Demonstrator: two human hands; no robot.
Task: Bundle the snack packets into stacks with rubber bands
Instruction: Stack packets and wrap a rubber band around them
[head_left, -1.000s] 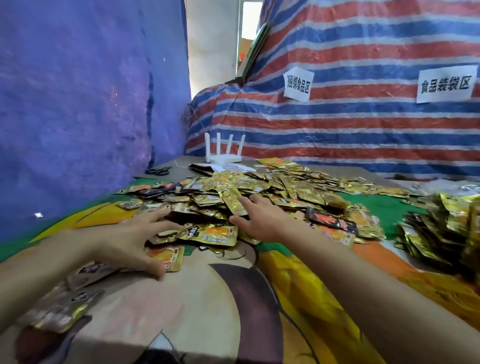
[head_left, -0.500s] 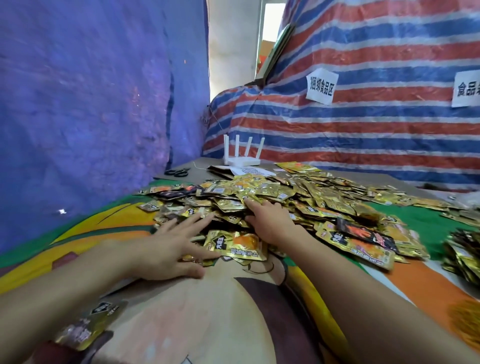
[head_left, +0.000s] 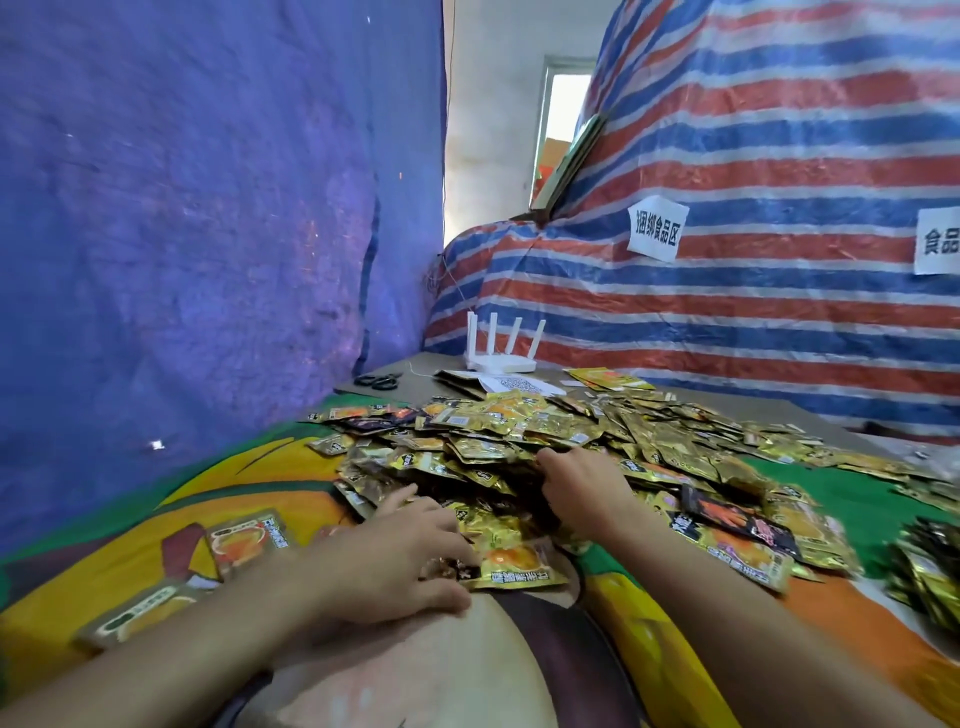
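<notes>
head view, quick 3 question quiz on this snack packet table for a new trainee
1. True or false: the white router stands beyond the packet pile, farther from the camera.
2. What lies just left of the router? A) scissors B) a cup C) a phone
3. Of the left hand and right hand, which reaches farther into the pile?
Key: 1 true; 2 A; 3 right hand
</notes>
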